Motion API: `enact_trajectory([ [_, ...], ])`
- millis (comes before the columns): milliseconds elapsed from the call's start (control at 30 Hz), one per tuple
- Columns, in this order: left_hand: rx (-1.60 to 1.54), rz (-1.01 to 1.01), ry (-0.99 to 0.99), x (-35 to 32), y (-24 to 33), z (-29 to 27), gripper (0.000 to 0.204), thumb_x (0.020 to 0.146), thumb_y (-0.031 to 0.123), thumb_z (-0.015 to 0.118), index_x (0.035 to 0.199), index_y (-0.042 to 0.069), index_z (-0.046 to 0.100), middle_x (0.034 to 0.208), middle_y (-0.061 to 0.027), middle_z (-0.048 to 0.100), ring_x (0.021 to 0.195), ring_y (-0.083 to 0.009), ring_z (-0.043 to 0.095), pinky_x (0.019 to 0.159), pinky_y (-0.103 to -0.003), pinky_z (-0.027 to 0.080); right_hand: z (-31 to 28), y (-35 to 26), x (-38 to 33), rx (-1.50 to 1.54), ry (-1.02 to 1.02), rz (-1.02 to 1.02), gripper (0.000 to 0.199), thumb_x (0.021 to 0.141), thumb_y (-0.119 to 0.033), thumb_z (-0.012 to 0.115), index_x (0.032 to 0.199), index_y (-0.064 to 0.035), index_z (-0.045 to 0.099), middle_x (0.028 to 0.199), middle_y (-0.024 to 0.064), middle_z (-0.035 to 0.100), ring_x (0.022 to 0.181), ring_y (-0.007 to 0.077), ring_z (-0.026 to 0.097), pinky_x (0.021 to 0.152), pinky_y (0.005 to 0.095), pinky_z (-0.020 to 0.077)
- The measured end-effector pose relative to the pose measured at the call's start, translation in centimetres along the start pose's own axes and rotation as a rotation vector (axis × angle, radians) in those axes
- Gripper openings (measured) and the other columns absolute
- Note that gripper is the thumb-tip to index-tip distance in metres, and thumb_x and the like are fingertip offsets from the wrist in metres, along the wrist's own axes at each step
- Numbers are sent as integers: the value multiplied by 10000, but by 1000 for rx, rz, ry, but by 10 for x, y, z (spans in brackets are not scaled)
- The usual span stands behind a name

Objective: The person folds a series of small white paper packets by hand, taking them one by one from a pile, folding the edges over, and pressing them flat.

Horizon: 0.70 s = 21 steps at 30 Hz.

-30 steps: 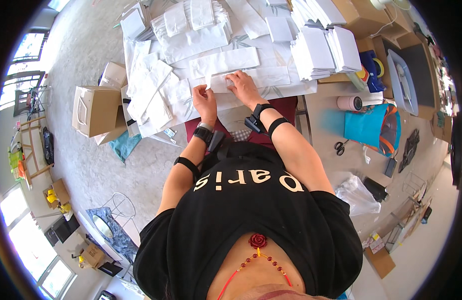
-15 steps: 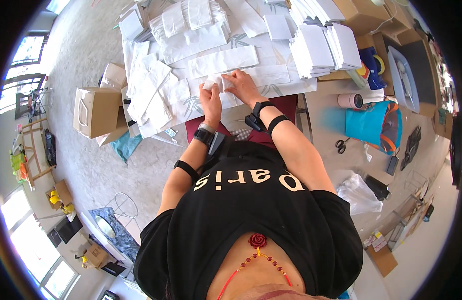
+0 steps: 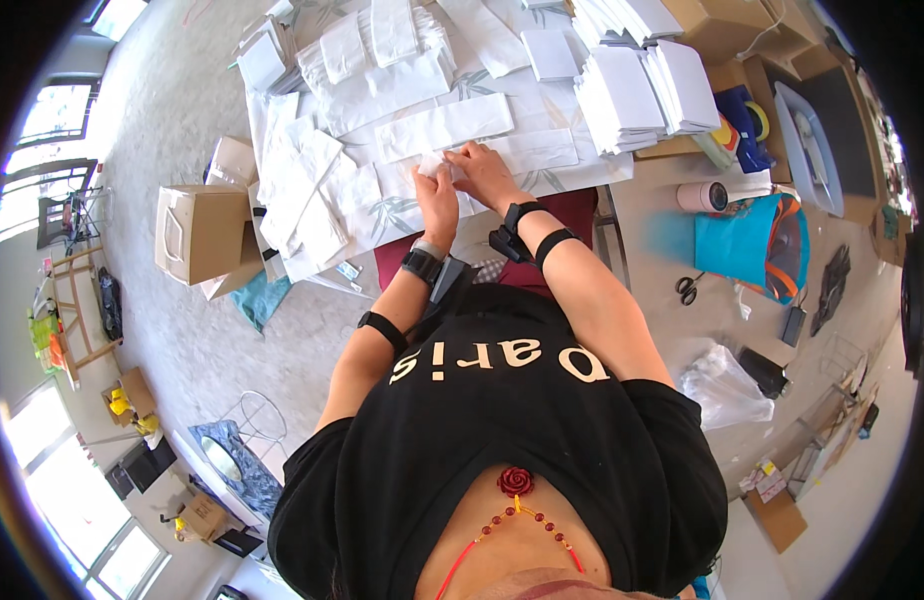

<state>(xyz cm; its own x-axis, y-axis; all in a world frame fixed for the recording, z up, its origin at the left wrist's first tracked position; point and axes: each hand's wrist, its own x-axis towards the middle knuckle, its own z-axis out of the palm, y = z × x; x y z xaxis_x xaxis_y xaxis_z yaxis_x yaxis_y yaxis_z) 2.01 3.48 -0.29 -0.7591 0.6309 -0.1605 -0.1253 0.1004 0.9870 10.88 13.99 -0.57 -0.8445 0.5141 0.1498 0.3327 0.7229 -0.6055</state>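
Covered in white paper and cloth-like sheets, the table (image 3: 582, 175) sits under both hands, with pale carpet to the person's left. Between the fingertips lies a small white folded piece (image 3: 432, 163), pinched from two sides: the left hand (image 3: 437, 200) closes on its near edge, the right hand (image 3: 482, 170) presses on its far-right corner, fingers curled tight around it. It looks thin, light and limp, likely to crease or slip between dry fingers, so a hold at the corners or along a fold seems safest; it should not break.

Just beyond the fingers lies a long white strip (image 3: 442, 128), and further to their right a stack of white envelopes (image 3: 642, 95). Left of the fingers, well apart, stands a cardboard box (image 3: 197, 230) on the floor.

A second ago the hands rested flatter and slightly apart on the sheets; now they have drawn together and lifted the piece.
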Motion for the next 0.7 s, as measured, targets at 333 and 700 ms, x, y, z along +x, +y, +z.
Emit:
enact_trajectory([
  [333, 355, -18, -206, -20, 41, 31, 516, 1081, 379, 543, 1386, -29, 463, 1251, -235, 609, 1132, -288, 600, 984, -387, 468, -25, 37, -33, 556, 136, 418, 383, 943, -125, 666, 1284, 42, 614, 1114, 167, 711, 961, 265, 716, 822, 338, 577],
  [700, 153, 122, -123, -11, 14, 17, 501, 1119, 345, 454, 1447, -32, 415, 1400, -236, 512, 1270, -344, 567, 1065, -415, 458, -25, 42, -33, 273, 362, 515, 265, 885, -111, 722, 1108, 6, 640, 853, 124, 749, 777, 275, 738, 727, 369, 574],
])
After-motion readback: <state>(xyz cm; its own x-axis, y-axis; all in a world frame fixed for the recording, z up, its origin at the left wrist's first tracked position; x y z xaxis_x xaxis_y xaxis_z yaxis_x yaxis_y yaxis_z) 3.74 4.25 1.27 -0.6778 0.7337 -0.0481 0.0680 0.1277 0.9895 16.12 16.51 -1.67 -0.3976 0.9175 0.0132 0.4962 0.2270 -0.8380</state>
